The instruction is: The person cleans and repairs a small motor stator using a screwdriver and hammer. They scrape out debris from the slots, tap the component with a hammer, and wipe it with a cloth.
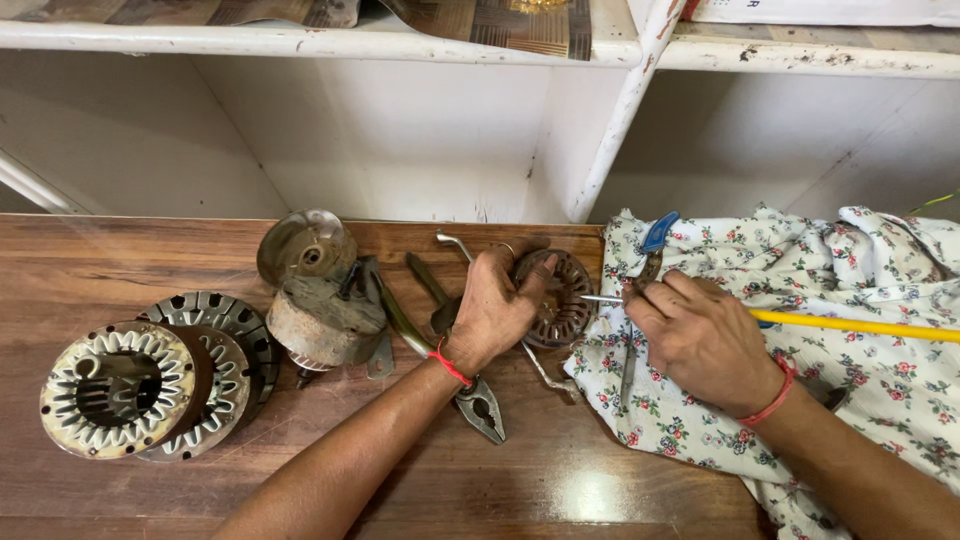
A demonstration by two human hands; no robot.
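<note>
We find the left hand point(492, 310) with its fingers curled over the near rim of a round slotted stator core point(556, 297), the thumb hooked at its upper edge, so the core is gripped and tilted up off the wooden bench point(90, 260). The core is dark and rusty brown, a ring of radial slots around an open centre; it sits at mid-bench, just beside the edge of a flowered cloth point(850, 300). The right hand point(705, 345) rests on that cloth, fingers closed around a slim metal tool point(603, 298) whose bright tip points at the core's right edge (contact cannot be confirmed). A long yellow rod point(860, 325) runs out from behind this hand to the right. Under the left wrist lie combination pliers point(480, 405); a blue-handled tool point(655, 240) lies on the cloth. Further left stand a corroded motor housing point(318, 300) and two stacked stators point(150, 380).
</note>
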